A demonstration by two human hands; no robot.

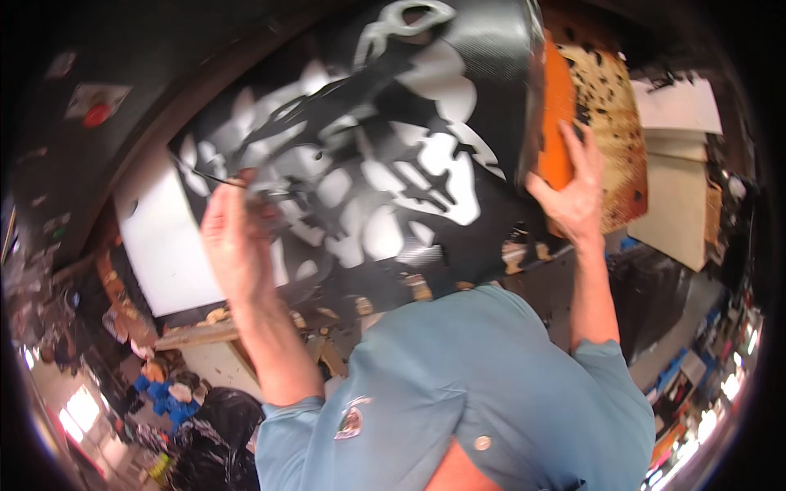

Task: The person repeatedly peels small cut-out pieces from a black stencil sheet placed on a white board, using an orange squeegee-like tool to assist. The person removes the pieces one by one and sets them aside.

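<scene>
A large black sheet [491,82] with many curved cut-outs lies in front of me, white showing through the openings. My left hand [233,237] is raised at its left side, somewhat blurred. Its fingertips are pinched on a thin black strip [201,172] that reaches out to the left; whether the strip joins the sheet I cannot tell. My right hand [577,192] rests against an orange panel [557,106] along the sheet's right edge, thumb and fingers spread apart.
A yellowish board with dark specks [614,139] stands beyond the orange panel. Pale boards [675,196] are stacked farther right. A white panel [164,245] sticks out at the left, above a wooden bar [196,334]. Small scraps [417,286] lie along the near edge. A black bag [217,438] is lower left.
</scene>
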